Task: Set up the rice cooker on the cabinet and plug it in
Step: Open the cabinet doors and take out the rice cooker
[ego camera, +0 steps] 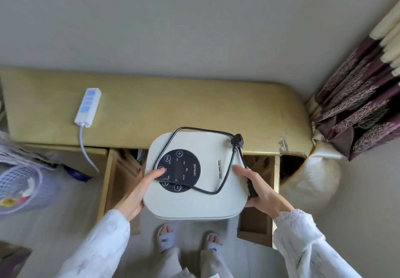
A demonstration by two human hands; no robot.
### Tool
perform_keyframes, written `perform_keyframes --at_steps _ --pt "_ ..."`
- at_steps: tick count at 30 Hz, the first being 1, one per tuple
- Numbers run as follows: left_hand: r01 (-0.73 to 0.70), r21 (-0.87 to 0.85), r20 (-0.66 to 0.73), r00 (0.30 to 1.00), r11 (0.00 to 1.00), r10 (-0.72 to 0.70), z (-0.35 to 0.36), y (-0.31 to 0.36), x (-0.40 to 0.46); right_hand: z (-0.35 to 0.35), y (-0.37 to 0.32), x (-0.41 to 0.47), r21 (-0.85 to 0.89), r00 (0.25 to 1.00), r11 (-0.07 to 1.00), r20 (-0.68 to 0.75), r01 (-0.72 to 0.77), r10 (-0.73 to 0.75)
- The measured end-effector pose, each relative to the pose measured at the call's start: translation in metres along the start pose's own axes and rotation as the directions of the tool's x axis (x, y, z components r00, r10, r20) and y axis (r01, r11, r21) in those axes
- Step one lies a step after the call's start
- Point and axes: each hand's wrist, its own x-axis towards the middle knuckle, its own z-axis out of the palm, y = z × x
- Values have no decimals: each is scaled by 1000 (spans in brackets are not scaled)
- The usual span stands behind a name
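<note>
I hold a cream, square rice cooker with a round black control panel in front of the yellowish cabinet top. My left hand grips its left side, thumb on the panel. My right hand grips its right side and presses the cord's appliance end against it. The black power cord loops loosely over the lid, its plug lying at the lid's far right corner. A white power strip rests on the cabinet top at the left.
Two cabinet doors stand open below the cooker. The strip's white cable hangs over the front edge. A lilac mesh basket stands at the left, a patterned purple curtain at the right. The wall runs behind the cabinet.
</note>
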Motion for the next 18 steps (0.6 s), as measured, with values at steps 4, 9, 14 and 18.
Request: perform_keyframes --at_steps 4,9,14,18 --pt "-59 -32 -5 998 998 59 -11 28 6 18 -40 7 -43 999 999 -17 33 -34" --pt "-80 -29 -61 995 996 78 -48 69 38 63 -86 31 -110 999 994 24 26 -24" --pt "-40 23 -58 997 999 41 -100 114 90 102 -112 76 -94 991 990 89 109 -101" --pt "46 68 -89 995 997 -39 -135 143 134 142 -138 126 -90 999 996 29 21 -18"
